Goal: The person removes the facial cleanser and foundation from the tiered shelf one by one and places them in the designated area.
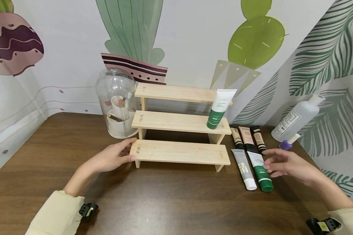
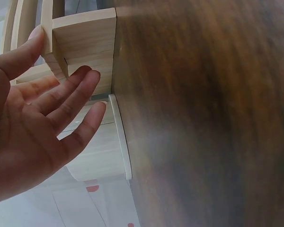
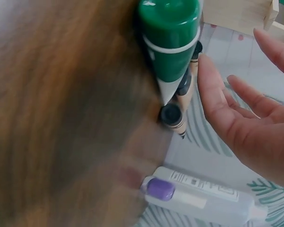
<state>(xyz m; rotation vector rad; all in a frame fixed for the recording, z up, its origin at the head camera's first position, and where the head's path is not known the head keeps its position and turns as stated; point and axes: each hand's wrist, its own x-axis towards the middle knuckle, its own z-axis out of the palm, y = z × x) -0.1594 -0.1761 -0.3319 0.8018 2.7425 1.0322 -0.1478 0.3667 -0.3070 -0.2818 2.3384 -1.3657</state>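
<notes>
A three-step wooden shelf (image 1: 179, 152) stands on the table. My left hand (image 1: 113, 156) holds its lowest step by the left end, thumb at the front corner and index finger at the back one. In the left wrist view, the other fingers (image 2: 78, 130) spread loosely beside the shelf's side. My right hand (image 1: 291, 164) hovers with parted, slightly bent fingers beside a white-and-green tube (image 1: 261, 173), nothing between them. Left of that tube lies a grey tube (image 1: 243, 168) with a white cap. Another white-and-green tube (image 1: 220, 107) stands cap down on the middle step's right end.
Several small cosmetic tubes (image 1: 247, 138) lie behind the two larger ones. At the right back are a clear bottle (image 1: 297, 117) and a purple nail polish bottle (image 1: 286, 145). A clear domed brush holder (image 1: 116, 104) stands behind the shelf's left side, near the patterned wall covering.
</notes>
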